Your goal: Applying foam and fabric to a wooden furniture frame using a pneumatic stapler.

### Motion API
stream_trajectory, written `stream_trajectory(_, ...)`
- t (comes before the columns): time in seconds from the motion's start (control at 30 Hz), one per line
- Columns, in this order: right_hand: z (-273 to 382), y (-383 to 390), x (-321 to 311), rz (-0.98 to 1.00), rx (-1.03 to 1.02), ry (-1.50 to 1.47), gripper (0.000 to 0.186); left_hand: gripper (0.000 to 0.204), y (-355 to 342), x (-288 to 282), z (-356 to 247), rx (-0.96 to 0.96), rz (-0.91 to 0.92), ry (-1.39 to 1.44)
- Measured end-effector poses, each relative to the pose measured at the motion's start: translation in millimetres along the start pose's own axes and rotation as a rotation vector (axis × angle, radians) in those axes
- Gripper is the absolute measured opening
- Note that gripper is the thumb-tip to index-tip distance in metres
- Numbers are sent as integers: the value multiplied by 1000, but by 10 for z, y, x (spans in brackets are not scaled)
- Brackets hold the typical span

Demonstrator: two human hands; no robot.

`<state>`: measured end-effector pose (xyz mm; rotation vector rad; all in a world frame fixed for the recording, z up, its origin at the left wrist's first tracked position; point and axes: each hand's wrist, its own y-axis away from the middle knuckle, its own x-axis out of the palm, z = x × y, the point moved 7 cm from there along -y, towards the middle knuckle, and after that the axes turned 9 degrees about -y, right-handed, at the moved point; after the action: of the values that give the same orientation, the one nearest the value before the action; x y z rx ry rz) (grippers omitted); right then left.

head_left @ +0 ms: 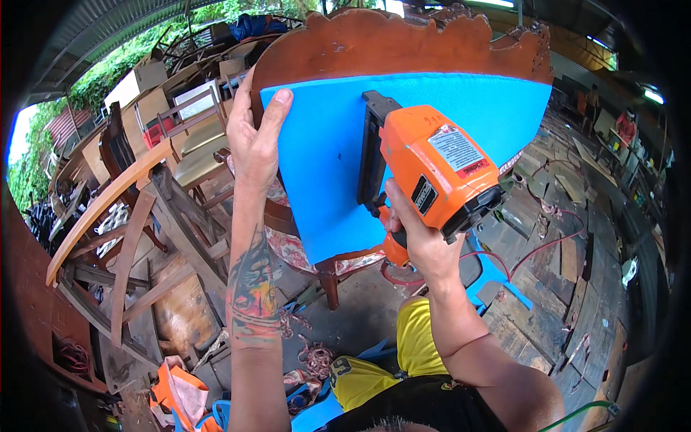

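An orange air nail gun [421, 144] with a black magazine is in my right hand [426, 241], its fingers wrapped round the handle. The nose end of the gun is over a bright blue foam sheet [317, 165], near its upper edge; whether it touches cannot be made out. The sheet lies against a carved brown wooden seat back [345, 49]. My left hand [255, 137] grips the left edge of the back and sheet, thumb on the front and fingers mostly hidden behind. Below the foam, red-and-white patterned upholstery [284, 248] partly shows.
Wooden chair frames [180, 216] crowd the left side. A red air hose [533, 255] winds over the plank-strewn floor at right. A blue plastic stool [493, 277] stands near my right forearm. Orange cloth [176, 389] lies at lower left. People [625, 126] are far right.
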<state>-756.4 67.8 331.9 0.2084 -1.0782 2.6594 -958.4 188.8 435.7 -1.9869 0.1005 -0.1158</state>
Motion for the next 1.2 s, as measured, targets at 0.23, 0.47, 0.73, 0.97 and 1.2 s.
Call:
stream_trajectory(0.23, 28, -16, 47, -26, -121, 4, 30, 54, 26, 11, 2, 44, -4, -78)
stream_trajectory(0.47, 183, -63, 100, -42, -160, 80, 30, 57, 19, 1, 9, 49, -20, -84)
stream_trajectory(0.73, 209, -123, 185, -44, -141, 96, 25, 57, 39, 13, -24, 44, -32, -48)
stream_trajectory(0.97, 211, -145, 243, -38, -109, 30, 24, 56, 21, -8, 45, 17, -55, -53)
stream_trajectory(1.2, 202, -27, 271, -29, -120, 69, 27, 54, 40, -1, 18, 44, -31, -39)
